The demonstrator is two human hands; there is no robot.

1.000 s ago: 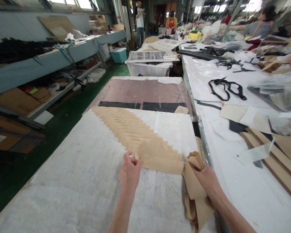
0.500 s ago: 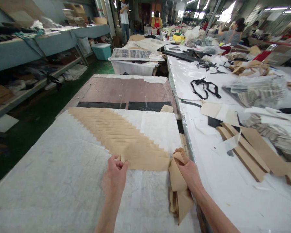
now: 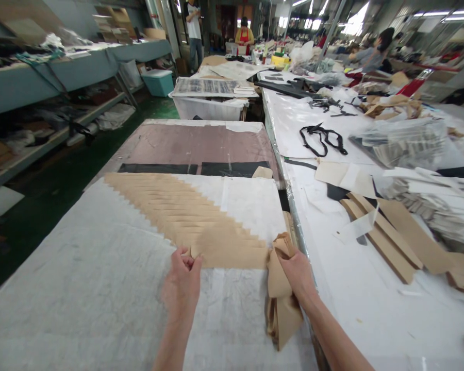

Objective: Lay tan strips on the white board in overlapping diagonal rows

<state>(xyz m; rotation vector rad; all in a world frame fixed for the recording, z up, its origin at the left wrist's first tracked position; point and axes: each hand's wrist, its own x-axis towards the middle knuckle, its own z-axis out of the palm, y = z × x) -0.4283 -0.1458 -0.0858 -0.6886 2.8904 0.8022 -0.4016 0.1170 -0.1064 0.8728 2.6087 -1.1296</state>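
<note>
Tan strips (image 3: 178, 206) lie overlapped in a slanting, stepped row on the white-covered board (image 3: 100, 288). At the near left corner of the closest strip, my left hand (image 3: 183, 275) has thumb and fingers pinched on its edge. My right hand (image 3: 296, 268) grips a folded bundle of tan strips (image 3: 282, 293) by the strip row's right end. The bundle's loose ends hang down toward me, over the board's right side. Whether the material is paper or fabric I cannot tell.
To the right, a white table (image 3: 332, 309) carries more tan pieces (image 3: 382, 232), a stack of white pieces (image 3: 429, 201) and a black strap (image 3: 322, 139). Beyond the board stands a translucent bin (image 3: 211, 107). Several people are farther back.
The view has shifted slightly, moving the scene a little left. Both hands keep their grips, and the strips look unchanged.
</note>
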